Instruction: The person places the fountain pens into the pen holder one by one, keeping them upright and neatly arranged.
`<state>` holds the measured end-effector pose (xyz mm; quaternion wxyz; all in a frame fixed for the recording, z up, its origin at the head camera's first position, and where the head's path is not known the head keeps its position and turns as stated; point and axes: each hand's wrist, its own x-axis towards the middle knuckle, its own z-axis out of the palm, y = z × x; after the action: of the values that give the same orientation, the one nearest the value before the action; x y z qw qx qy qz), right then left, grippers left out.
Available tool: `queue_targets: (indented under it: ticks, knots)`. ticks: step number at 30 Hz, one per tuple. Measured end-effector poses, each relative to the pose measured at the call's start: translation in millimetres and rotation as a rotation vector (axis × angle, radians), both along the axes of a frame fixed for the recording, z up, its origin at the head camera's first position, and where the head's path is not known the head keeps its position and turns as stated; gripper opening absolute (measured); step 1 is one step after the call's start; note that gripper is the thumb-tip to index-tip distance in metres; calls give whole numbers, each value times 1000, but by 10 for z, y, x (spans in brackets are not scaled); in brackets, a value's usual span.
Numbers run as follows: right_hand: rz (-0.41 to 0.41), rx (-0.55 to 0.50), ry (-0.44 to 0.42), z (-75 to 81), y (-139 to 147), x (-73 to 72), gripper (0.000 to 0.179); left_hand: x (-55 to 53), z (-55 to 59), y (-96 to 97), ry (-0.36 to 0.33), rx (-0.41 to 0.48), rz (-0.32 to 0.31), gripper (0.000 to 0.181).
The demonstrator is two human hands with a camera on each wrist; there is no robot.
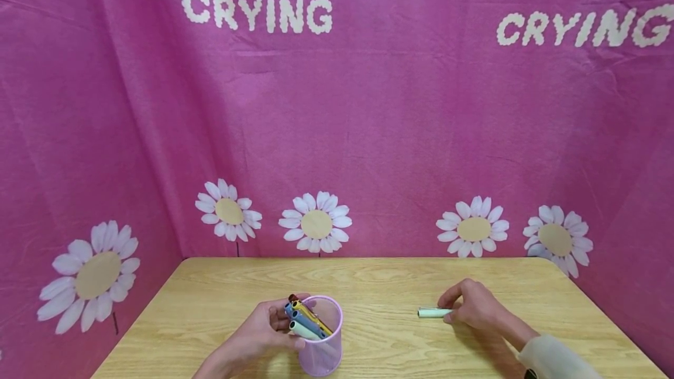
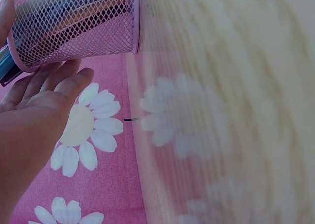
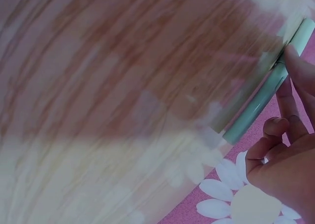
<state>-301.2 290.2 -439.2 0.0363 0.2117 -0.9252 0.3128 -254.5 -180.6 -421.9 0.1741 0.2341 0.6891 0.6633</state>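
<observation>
A pink mesh pen cup [image 1: 321, 355] stands upright at the front of the table, left of centre, with several capped pens [image 1: 308, 321] leaning in it towards the left. My left hand [image 1: 268, 329] holds the cup near its rim, thumb at the front and fingers on the far side. In the left wrist view the fingers [image 2: 74, 83] lie along the mesh wall. Over to the right, my right hand [image 1: 476, 307] pinches a mint-green pen [image 1: 433, 312] between thumb and fingers. The pen [image 3: 258, 103] lies flat, at or very near the tabletop; its other end is partly hidden by the fingers.
The wooden table [image 1: 379, 285] has a glossy surface that shows reflections. A pink curtain [image 1: 389, 133] printed with daisies and letters hangs behind it and at both sides. A light sleeve [image 1: 555, 358] covers my right forearm.
</observation>
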Motion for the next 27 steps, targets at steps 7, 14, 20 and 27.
queue_targets:
  ticks: [7, 14, 20, 27]
  knots:
    - [19, -8, 12, 10, 5, 34, 19, 1, -14, 1, 8, 11, -5, 74]
    - [49, -13, 23, -3, 15, 101, 20, 2, -18, 0, 33, 19, -17, 75]
    - [54, 13, 48, -7, -3, 117, 19, -4, -20, -4, 45, 16, -17, 76]
    - [35, 35, 50, -18, -20, 118, 19, -3, -13, 8, -6, 15, 14, 75]
